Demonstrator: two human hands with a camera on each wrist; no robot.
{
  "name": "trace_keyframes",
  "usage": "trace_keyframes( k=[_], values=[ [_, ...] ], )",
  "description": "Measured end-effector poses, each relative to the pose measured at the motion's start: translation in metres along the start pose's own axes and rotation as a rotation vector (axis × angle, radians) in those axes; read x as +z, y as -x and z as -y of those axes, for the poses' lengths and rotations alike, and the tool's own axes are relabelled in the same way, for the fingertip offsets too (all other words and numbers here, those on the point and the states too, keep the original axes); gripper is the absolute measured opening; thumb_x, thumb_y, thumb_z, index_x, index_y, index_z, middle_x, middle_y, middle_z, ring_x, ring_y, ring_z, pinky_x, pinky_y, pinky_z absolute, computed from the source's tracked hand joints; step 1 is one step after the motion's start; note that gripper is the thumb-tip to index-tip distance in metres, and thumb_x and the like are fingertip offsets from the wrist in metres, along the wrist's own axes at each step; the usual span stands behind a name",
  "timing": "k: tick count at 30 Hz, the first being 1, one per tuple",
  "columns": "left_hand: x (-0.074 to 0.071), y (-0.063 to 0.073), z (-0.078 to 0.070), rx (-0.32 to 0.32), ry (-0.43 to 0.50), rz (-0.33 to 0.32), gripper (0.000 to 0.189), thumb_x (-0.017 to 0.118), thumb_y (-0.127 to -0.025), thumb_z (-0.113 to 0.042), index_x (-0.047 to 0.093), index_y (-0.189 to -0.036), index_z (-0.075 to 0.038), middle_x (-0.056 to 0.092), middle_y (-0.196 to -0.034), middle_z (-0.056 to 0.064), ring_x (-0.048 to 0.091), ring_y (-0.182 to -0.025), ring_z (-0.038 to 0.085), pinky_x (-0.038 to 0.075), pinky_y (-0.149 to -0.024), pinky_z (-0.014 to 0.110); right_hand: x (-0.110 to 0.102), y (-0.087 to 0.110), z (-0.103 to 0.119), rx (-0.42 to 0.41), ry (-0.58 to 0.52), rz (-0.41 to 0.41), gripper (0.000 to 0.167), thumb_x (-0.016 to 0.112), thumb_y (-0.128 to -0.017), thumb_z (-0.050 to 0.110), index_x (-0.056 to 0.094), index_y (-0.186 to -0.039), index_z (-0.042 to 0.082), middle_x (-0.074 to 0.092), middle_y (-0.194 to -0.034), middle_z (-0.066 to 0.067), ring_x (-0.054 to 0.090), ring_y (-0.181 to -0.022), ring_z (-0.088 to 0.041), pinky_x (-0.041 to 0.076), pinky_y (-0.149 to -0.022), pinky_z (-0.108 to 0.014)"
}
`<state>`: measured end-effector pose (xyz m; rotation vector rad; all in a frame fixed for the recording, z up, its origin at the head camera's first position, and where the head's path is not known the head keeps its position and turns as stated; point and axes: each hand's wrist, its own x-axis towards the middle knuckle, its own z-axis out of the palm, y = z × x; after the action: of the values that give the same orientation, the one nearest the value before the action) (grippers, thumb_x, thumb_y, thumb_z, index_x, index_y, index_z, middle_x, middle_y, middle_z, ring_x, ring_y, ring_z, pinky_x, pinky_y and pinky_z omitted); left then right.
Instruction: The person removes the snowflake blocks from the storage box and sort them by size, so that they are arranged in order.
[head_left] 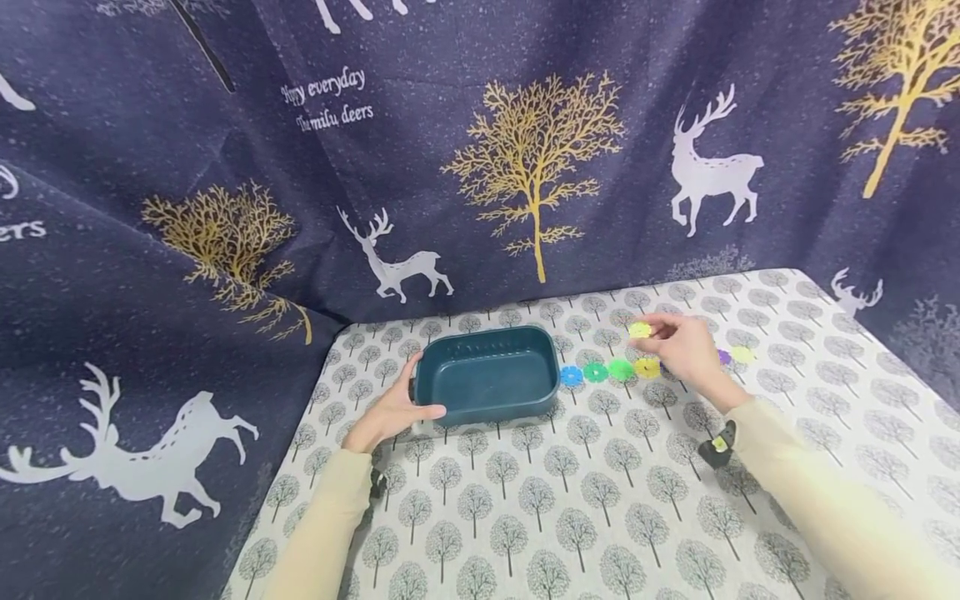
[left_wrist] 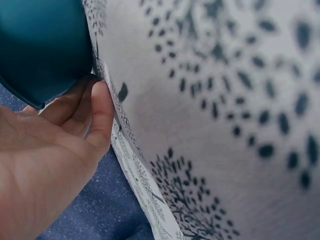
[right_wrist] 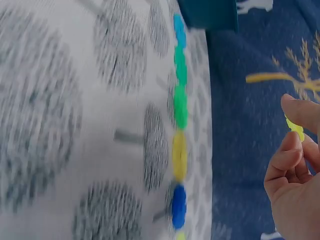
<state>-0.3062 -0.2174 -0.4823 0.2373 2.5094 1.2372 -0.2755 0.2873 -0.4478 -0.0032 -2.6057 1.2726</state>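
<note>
A dark teal rectangular basin (head_left: pixel 491 414) stands on the table, its inside showing bare floor in the head view. At its left end my left hand (head_left: pixel 393 412) grips the wall, fingers along the side and thumb at the front corner. The left wrist view shows fingers partly hidden behind the basin (left_wrist: pixel 45 50). To the right, my right hand (head_left: pixel 688 350) pinches a small yellow flower-shaped disc (head_left: pixel 640 331) between thumb and fingers, raised above a row of similar discs. In the right wrist view the yellow disc (right_wrist: pixel 295 128) is mostly covered by the fingers.
From the basin's right side runs a row of discs: blue (head_left: pixel 572 376), teal-green (head_left: pixel 596 372), bright green (head_left: pixel 621 369), yellow (head_left: pixel 647 367), dark blue (right_wrist: pixel 178 206), then purple (head_left: pixel 723 357) and pale yellow (head_left: pixel 743 355). A navy deer-print cloth (head_left: pixel 570 50) hangs behind the tree-print tablecloth (head_left: pixel 525 517).
</note>
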Motion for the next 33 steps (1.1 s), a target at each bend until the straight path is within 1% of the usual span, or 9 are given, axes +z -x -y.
trace_keyframes(
  k=[3,8,10,16,20,25,29,31,33],
  values=[
    [0.001,0.000,0.000,0.002,-0.004,0.007,0.126,0.091,-0.090,-0.039,-0.001,-0.176,-0.038,0.003,-0.185,0.023,0.025,-0.164,0.056,0.034,-0.128,0.075,-0.015,0.003,-0.013,-0.008,0.043,-0.044,0.049,0.091,-0.090,0.026,0.077,-0.130,0.002,0.078,-0.096,-0.010,0.060,-0.075,0.002,0.051,-0.063,-0.017],
    [0.002,0.000,0.001,0.006,0.008,0.015,0.127,0.092,-0.089,-0.039,-0.001,-0.176,-0.036,0.000,-0.185,0.022,0.021,-0.166,0.055,0.035,-0.128,0.074,-0.041,0.008,-0.042,0.030,0.099,-0.067,0.050,0.090,-0.091,0.030,0.077,-0.131,0.003,0.079,-0.096,-0.007,0.058,-0.073,0.003,0.050,-0.063,-0.018],
    [0.002,-0.001,0.001,0.017,0.006,0.019,0.127,0.092,-0.089,-0.039,-0.001,-0.177,-0.036,0.000,-0.185,0.023,0.021,-0.166,0.056,0.035,-0.128,0.074,-0.052,0.010,-0.055,0.061,0.113,-0.072,0.051,0.090,-0.092,0.032,0.076,-0.133,0.004,0.077,-0.093,0.000,0.057,-0.072,0.002,0.050,-0.060,-0.021],
    [0.003,-0.001,0.000,0.010,0.014,0.020,0.124,0.090,-0.092,-0.036,-0.001,-0.176,-0.039,-0.002,-0.185,0.021,0.018,-0.167,0.055,0.033,-0.129,0.074,-0.088,0.010,-0.089,0.131,0.162,-0.080,0.053,0.087,-0.094,0.033,0.074,-0.136,0.003,0.061,-0.081,0.031,0.054,-0.072,0.008,0.049,-0.061,-0.021],
    [0.001,0.000,0.000,-0.002,0.002,0.012,0.123,0.089,-0.093,-0.036,-0.002,-0.176,-0.039,-0.002,-0.185,0.021,0.020,-0.166,0.055,0.034,-0.128,0.074,-0.107,0.008,-0.108,0.147,0.167,-0.066,0.054,0.086,-0.094,0.031,0.072,-0.135,-0.003,0.057,-0.079,0.038,0.054,-0.071,0.010,0.049,-0.062,-0.018],
    [0.000,0.001,-0.002,-0.016,-0.007,0.015,0.125,0.090,-0.092,-0.038,-0.003,-0.176,-0.041,-0.002,-0.185,0.021,0.021,-0.166,0.055,0.033,-0.128,0.074,-0.122,0.005,-0.134,0.141,0.221,-0.027,0.056,0.088,-0.093,0.031,0.073,-0.132,-0.006,0.063,-0.079,0.031,0.055,-0.071,0.010,0.046,-0.064,-0.014],
    [0.000,0.001,-0.003,-0.012,-0.003,0.018,0.125,0.090,-0.091,-0.037,-0.002,-0.176,-0.040,-0.003,-0.185,0.020,0.019,-0.166,0.055,0.032,-0.129,0.074,-0.131,0.003,-0.150,0.133,0.283,0.015,0.057,0.088,-0.093,0.034,0.073,-0.132,-0.006,0.077,-0.086,0.008,0.057,-0.074,0.003,0.045,-0.070,-0.019],
    [0.001,0.001,-0.003,-0.004,-0.010,0.019,0.125,0.089,-0.092,-0.036,-0.002,-0.176,-0.038,-0.003,-0.185,0.021,0.018,-0.166,0.055,0.032,-0.129,0.075,-0.134,0.004,-0.155,0.133,0.294,0.042,0.059,0.087,-0.094,0.034,0.072,-0.133,-0.007,0.079,-0.092,-0.004,0.058,-0.076,-0.001,0.046,-0.074,-0.024],
    [0.002,0.000,-0.003,-0.004,-0.013,0.016,0.124,0.089,-0.092,-0.036,-0.002,-0.176,-0.038,-0.002,-0.185,0.021,0.018,-0.166,0.056,0.031,-0.129,0.075,-0.135,0.005,-0.159,0.134,0.300,0.066,0.059,0.086,-0.095,0.034,0.070,-0.134,-0.007,0.080,-0.096,-0.012,0.059,-0.077,-0.004,0.047,-0.076,-0.027]
  ],
)
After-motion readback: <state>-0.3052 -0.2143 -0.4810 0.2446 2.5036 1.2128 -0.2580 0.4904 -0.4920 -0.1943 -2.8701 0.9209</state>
